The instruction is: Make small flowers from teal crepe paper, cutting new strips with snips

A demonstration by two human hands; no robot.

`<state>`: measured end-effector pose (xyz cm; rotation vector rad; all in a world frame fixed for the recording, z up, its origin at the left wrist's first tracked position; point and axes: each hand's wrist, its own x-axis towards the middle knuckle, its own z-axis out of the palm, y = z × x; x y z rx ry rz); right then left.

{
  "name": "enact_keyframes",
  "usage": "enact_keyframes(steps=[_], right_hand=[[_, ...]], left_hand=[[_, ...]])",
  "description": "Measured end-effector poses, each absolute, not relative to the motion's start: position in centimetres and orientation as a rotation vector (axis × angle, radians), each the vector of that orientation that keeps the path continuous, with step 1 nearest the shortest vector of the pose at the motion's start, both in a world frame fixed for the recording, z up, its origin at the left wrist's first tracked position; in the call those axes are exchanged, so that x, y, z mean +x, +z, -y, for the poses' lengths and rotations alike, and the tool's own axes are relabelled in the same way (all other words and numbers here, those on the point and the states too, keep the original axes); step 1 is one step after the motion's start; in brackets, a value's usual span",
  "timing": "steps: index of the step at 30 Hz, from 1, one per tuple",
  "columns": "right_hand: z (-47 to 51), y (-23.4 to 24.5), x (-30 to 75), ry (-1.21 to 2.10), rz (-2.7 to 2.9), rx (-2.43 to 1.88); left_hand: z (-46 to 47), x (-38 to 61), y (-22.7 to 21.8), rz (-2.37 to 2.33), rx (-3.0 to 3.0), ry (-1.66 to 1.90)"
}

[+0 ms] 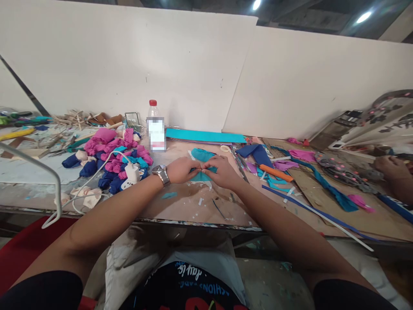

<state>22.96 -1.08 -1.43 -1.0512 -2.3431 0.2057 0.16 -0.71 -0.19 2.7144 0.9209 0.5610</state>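
Both hands meet over a piece of turquoise crepe-like paper on the table. My left hand, with a metal watch on its wrist, has its thumb and fingers pinched at the paper's middle. Right beside it, my right hand pinches the same spot, fingertips touching those of the left. The turquoise paper spreads out behind and below the fingertips, and a pale sheet edge shows under it. What exactly lies between the fingertips is partly hidden.
Left of my hands is a pile of pink, blue and turquoise bundles with a white charger. Behind stand a red-capped bottle and a turquoise strip stack. An orange roll and paper scraps lie right. Another person's hand is far right.
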Motion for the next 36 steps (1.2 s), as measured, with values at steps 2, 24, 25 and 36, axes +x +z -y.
enact_keyframes(steps=[2,24,25,36], right_hand=[[1.2,-1.3,22.94,0.23,2.356,-1.049],[1.66,-0.71,23.07,0.242,2.463,-1.084],[1.67,-0.68,23.1,0.234,2.452,-1.087],[1.42,-0.73,23.29,0.264,2.367,-1.054]], left_hand=[[0.8,0.22,-0.22,-0.936,2.755,0.536],[0.65,0.37,-0.49,-0.982,2.799,0.426],[0.7,0.34,-0.48,-0.993,2.794,0.431],[0.27,-0.3,0.08,-0.887,2.583,0.378]])
